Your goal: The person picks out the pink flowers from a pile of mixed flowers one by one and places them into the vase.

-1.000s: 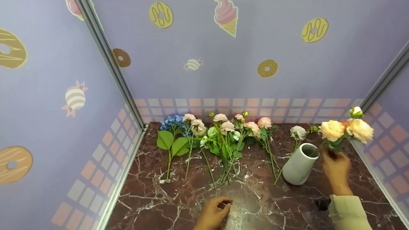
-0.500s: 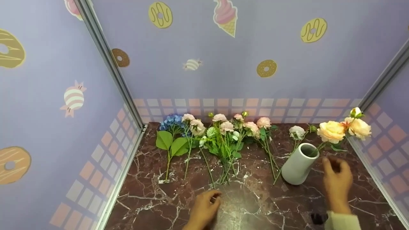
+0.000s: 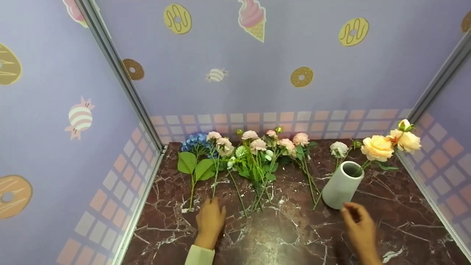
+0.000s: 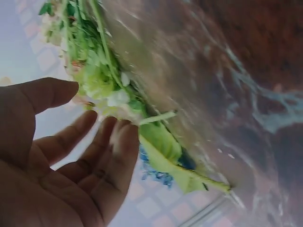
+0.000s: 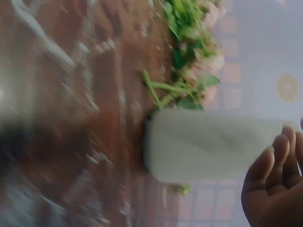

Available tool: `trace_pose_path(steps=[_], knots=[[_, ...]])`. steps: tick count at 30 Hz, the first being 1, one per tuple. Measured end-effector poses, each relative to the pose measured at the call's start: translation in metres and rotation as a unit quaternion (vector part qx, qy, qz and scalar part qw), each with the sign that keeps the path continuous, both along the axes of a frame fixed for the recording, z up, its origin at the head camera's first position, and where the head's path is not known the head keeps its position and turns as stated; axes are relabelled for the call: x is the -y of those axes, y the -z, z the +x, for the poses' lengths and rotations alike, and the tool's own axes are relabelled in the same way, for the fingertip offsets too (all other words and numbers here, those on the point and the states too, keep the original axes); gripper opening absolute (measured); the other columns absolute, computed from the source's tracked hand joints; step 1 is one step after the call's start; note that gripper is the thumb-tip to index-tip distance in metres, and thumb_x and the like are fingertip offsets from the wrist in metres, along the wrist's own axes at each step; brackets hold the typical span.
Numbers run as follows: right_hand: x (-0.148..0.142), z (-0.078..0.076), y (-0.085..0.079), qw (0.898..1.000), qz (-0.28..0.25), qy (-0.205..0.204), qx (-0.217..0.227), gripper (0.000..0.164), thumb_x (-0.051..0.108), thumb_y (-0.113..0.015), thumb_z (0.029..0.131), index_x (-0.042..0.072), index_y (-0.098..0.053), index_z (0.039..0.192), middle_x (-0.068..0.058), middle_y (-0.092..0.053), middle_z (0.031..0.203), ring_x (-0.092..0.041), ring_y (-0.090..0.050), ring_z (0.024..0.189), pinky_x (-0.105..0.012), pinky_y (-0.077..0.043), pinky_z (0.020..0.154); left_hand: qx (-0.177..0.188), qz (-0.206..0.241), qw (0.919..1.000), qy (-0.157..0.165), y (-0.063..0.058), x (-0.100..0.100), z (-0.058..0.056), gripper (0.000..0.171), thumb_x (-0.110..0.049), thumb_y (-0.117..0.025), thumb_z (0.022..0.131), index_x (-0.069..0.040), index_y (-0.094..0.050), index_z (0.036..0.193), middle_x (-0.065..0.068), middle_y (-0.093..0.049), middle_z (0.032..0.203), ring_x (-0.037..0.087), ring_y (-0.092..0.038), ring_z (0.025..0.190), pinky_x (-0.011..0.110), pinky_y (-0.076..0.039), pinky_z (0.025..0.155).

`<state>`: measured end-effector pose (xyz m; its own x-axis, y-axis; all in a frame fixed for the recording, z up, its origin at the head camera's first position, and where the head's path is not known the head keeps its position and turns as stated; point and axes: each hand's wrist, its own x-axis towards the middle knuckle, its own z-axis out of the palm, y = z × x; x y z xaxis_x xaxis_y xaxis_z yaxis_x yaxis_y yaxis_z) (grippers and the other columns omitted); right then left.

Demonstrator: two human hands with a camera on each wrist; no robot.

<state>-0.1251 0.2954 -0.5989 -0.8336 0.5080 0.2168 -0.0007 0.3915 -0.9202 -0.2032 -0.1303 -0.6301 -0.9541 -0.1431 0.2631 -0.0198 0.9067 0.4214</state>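
Note:
My left hand (image 3: 211, 221) is near the lower stem end of a pale pink flower (image 3: 223, 144) at the left. In the left wrist view its thumb and fingers stand apart with nothing between them. A blue hydrangea (image 3: 195, 141) with two broad leaves lies just left of it. My right hand (image 3: 358, 226) is in front of the white vase (image 3: 337, 189), fingers loosely bent and holding nothing. In the right wrist view the vase (image 5: 203, 146) stands close to the fingertips. Large yellow-orange roses (image 3: 377, 148) lean out of the vase to the right, their stem in its mouth.
Several pink flowers (image 3: 258, 145) and green stems lie along the back of the dark marbled table (image 3: 287, 235). A white flower (image 3: 339, 149) is behind the vase. Patterned walls (image 3: 235, 88) enclose the back and sides.
My right hand has let go of the yellow-orange roses, which now rest in the vase, and has drawn back toward me and left. My left hand has moved left and forward to the pink flower's stem.

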Motion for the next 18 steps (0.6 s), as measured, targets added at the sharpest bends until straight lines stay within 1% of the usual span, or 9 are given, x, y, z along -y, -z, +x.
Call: trace_pose_path(steps=[2,5,7,8,10,12,16,18], knots=[[0.004,0.001,0.007,0.999,0.008,-0.026,0.028,0.021,0.016,-0.071,0.097,0.003,-0.070,0.114,0.011,-0.069,0.092,0.006,-0.056,0.076,-0.011,-0.046,0.066,0.023,0.012,0.9996,-0.010,0.004,0.004,-0.007,0.039,-0.028,-0.081,0.088,-0.009,-0.071,0.121,0.017,-0.071,0.113,0.039,-0.071,0.093,0.059,-0.059,0.066],[0.008,0.002,0.014,0.997,0.003,-0.056,0.060,0.024,0.020,-0.070,0.098,0.003,-0.070,0.115,0.002,-0.073,0.096,0.006,-0.058,0.078,-0.012,-0.048,0.067,0.064,0.032,0.9973,-0.018,0.011,0.009,-0.015,0.045,-0.032,-0.079,0.091,-0.009,-0.068,0.127,0.018,-0.068,0.119,0.040,-0.071,0.098,0.060,-0.059,0.071],[0.010,0.003,0.017,0.995,-0.005,-0.071,0.075,0.026,0.021,-0.069,0.099,0.002,-0.070,0.117,0.001,-0.073,0.098,0.006,-0.059,0.080,-0.012,-0.049,0.069,0.087,0.047,0.9949,-0.023,0.014,0.013,-0.020,0.048,-0.033,-0.078,0.091,-0.009,-0.066,0.131,0.019,-0.067,0.122,0.041,-0.070,0.101,0.060,-0.059,0.074],[0.011,0.003,0.018,0.993,-0.009,-0.081,0.081,0.027,0.021,-0.068,0.100,0.001,-0.069,0.118,0.001,-0.073,0.098,0.005,-0.060,0.082,-0.012,-0.050,0.070,0.091,0.053,0.9941,-0.026,0.015,0.014,-0.023,0.050,-0.033,-0.078,0.091,-0.009,-0.065,0.132,0.020,-0.066,0.123,0.041,-0.070,0.102,0.061,-0.059,0.076],[0.012,0.005,0.020,0.991,-0.019,-0.094,0.091,0.028,0.021,-0.067,0.101,0.000,-0.067,0.119,0.001,-0.073,0.098,0.003,-0.060,0.083,-0.014,-0.051,0.071,0.093,0.067,0.9930,-0.029,0.017,0.017,-0.026,0.051,-0.030,-0.080,0.090,-0.007,-0.064,0.133,0.021,-0.065,0.124,0.043,-0.069,0.103,0.061,-0.058,0.079],[0.013,0.006,0.022,0.990,-0.023,-0.099,0.101,0.028,0.020,-0.067,0.101,0.000,-0.067,0.119,-0.001,-0.072,0.098,0.002,-0.060,0.082,-0.016,-0.051,0.070,0.080,0.072,0.9937,-0.029,0.017,0.019,-0.029,0.048,-0.024,-0.083,0.087,-0.005,-0.066,0.128,0.023,-0.067,0.120,0.045,-0.068,0.101,0.061,-0.058,0.080],[0.015,0.007,0.026,0.987,-0.023,-0.105,0.120,0.028,0.022,-0.068,0.100,-0.001,-0.068,0.117,-0.007,-0.072,0.100,0.000,-0.059,0.080,-0.017,-0.050,0.069,0.061,0.060,0.9961,-0.021,0.018,0.019,-0.034,0.030,-0.011,-0.083,0.084,0.000,-0.072,0.110,0.023,-0.073,0.101,0.045,-0.070,0.090,0.060,-0.058,0.078],[0.016,0.007,0.028,0.985,-0.024,-0.114,0.127,0.030,0.022,-0.068,0.100,-0.002,-0.068,0.118,-0.011,-0.073,0.103,0.001,-0.058,0.080,-0.017,-0.050,0.069,0.063,0.050,0.9967,-0.017,0.017,0.019,-0.037,0.022,-0.006,-0.080,0.084,0.002,-0.072,0.103,0.024,-0.075,0.093,0.045,-0.071,0.085,0.060,-0.058,0.076]])
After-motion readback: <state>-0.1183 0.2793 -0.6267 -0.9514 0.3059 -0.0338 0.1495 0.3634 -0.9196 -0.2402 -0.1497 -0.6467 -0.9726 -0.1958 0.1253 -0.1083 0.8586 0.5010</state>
